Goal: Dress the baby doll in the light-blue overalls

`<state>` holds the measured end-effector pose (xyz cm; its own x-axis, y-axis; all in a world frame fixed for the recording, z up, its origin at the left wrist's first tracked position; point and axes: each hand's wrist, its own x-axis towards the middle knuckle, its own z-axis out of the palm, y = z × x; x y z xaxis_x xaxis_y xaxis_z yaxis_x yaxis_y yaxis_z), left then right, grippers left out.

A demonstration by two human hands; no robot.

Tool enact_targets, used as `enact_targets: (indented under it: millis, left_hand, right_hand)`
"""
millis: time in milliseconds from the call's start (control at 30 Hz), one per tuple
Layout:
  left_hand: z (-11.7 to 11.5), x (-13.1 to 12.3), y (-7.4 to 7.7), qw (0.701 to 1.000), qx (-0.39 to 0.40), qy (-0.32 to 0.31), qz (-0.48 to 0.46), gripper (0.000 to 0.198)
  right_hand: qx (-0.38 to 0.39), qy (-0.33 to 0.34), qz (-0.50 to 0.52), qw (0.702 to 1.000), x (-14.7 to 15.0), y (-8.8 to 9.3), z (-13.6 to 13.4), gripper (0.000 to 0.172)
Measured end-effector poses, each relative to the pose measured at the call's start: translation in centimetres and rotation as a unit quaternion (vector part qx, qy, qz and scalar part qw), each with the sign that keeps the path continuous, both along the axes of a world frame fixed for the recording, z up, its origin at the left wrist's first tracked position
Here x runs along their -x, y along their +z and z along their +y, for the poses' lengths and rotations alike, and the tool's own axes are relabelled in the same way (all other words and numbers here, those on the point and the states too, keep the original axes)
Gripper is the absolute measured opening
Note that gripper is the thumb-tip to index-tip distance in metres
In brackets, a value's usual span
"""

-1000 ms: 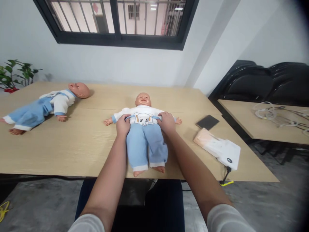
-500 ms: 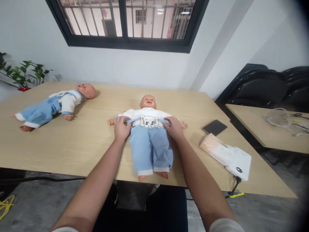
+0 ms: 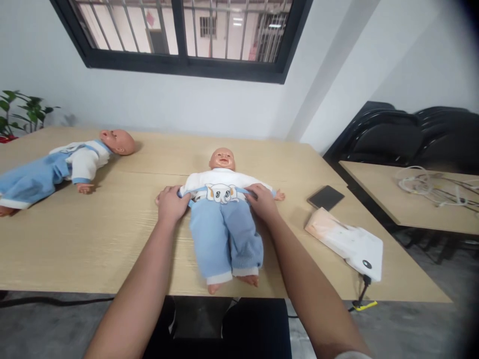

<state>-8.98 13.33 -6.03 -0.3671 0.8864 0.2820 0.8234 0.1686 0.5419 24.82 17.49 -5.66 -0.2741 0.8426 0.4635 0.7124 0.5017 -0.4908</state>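
Head view: two dolls, left hand [image 3: 170, 204] and right hand [image 3: 262, 202] grip pinching nearer doll's [image 3: 224, 234] waistband [image 3: 198, 193]

A baby doll [image 3: 63, 167] in blue pants lies on its back at the far left of the wooden counter [image 3: 112, 234]. A green plant [image 3: 22, 112] stands behind it. On the right lie a dark phone [image 3: 325, 197] and, just beside it, a flat white box [image 3: 348, 243] with a black cord [image 3: 362, 291] hanging down. A second counter [image 3: 392, 199] holds white wires [image 3: 426, 185]. Black chairs [image 3: 396, 134] stand behind it. A window [image 3: 179, 35] with bars is up on the wall.
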Motion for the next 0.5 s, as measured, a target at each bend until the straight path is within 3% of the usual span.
enact_targets:
  millis: [167,300,400,500]
  left_hand:
    - [0.0,0.7,0.1,0.994,-0.033,-0.093,-0.043,0.035]
    - [0.0,0.6,0.7,0.995,-0.059,-0.074,-0.043,0.034]
    - [-0.5,0.3,1.6,0.994,-0.081,-0.070,-0.028,0.024]
    - [-1.6,-0.2,2.6,0.993,-0.077,-0.092,-0.020,0.013]
  right_hand:
    - [0.007,0.024,0.053,0.998,-0.3,0.4,-0.7,0.026]
    - [-0.020,-0.004,0.052,0.998,0.6,1.8,-1.1,0.029]
    - [-0.048,0.026,0.003,0.998,3.2,3.8,-0.6,0.028]
    - [-0.062,0.124,-0.077,0.987,7.6,6.2,1.1,0.029]
